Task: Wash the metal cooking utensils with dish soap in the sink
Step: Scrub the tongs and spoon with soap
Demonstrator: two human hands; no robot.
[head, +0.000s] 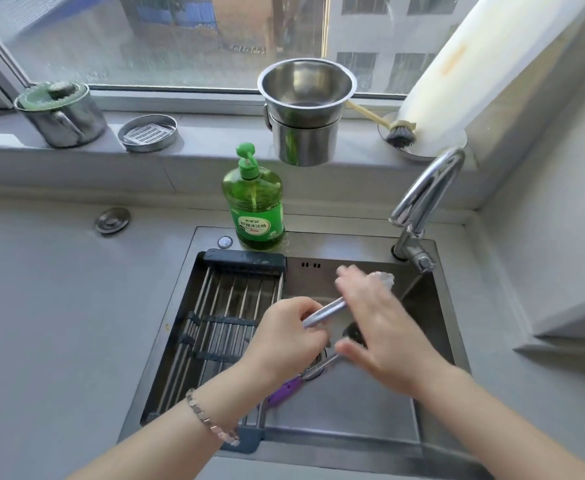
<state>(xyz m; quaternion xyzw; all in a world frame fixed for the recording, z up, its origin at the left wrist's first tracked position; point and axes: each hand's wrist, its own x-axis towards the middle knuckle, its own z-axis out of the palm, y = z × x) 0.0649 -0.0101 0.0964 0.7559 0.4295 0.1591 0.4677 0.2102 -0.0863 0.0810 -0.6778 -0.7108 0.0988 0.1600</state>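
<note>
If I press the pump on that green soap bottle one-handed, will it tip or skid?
It probably won't tip: the soap bottle looks nearly full and broad-based, so it is likely heavy. It may skid, since the sink ledge under it looks glossy, perhaps wet. The smooth plastic could be slippery to grip.

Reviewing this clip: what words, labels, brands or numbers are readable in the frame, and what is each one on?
"柠檬洗洁精": the large line on the white label of the green soap bottle, as best it reads.
The smaller print above and below that line on the same label is too blurred to read.
Nothing else in view shows readable text.
</note>
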